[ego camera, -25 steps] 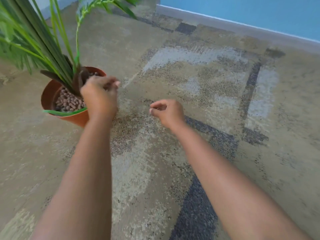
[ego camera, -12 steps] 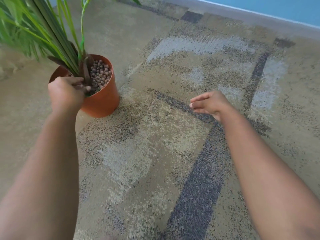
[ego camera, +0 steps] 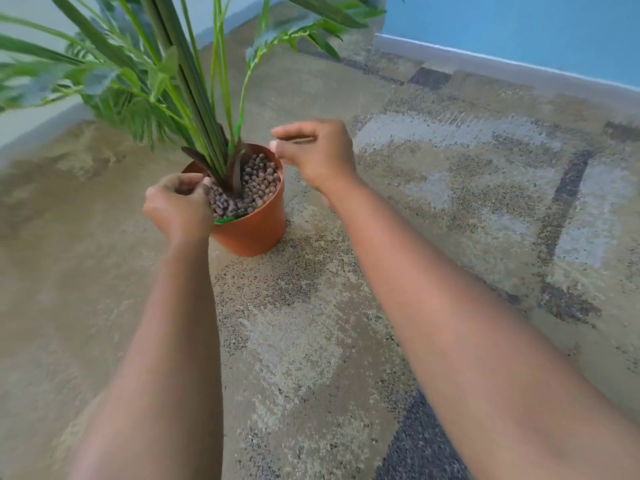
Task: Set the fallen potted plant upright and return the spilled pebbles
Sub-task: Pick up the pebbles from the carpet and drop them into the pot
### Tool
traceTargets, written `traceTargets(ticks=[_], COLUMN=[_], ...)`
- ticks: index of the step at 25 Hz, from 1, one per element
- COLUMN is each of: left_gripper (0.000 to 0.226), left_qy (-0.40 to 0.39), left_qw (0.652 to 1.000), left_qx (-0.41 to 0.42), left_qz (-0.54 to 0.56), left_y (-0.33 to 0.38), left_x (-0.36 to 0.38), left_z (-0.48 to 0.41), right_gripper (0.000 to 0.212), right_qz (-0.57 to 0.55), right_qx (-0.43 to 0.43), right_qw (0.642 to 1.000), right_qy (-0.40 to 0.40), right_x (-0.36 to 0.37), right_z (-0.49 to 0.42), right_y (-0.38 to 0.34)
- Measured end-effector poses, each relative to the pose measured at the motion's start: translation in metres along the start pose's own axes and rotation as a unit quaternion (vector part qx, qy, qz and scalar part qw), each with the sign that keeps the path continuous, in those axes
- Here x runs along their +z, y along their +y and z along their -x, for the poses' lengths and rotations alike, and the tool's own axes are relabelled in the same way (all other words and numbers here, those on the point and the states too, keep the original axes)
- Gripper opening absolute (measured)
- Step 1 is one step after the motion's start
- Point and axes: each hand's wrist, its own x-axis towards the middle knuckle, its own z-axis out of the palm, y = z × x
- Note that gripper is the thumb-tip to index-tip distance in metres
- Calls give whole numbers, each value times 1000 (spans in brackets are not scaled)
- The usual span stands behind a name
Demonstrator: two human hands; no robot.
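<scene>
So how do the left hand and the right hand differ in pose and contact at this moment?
The left hand is curled at the near-left rim of the pot, fingers over the pebbles; the right hand hovers beside the far-right rim, apparently touching nothing. The left looks closed, contents hidden; the right's thumb and fingers are loosely parted. Both reach toward the same upright pot.

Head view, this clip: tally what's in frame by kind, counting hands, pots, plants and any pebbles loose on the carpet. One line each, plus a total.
Hands: 2, left hand at the pot rim, right hand above it
Pots: 1, orange pot, upright
Plants: 1, green plant
Loose pebbles on the carpet: 0 visible; pebbles fill the pot
Total: 4
</scene>
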Motion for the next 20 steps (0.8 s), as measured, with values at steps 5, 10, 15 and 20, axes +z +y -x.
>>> traceTargets(ticks=[5,10,15,20], left_gripper=[4,7,10,4], left_qy=[-28,-34,0,-16], left_qw=[998,997,1000,999], left_qx=[31,34,9,32], left_qz=[-48,-60,-22,20], left_y=[-4,-11,-16,-17], left_x=[8,19,18,11], left_z=[16,31,29,37], right_gripper=[15,14,20,20], right_qz=[130,242,253,281], right_qx=[-72,-83,-125,-189], right_qw=[988,963,955,937], right_qy=[-39,-86,-94,-87], right_x=[59,77,84,92], right_z=[11,24,38,68], right_y=[8,33,34,50])
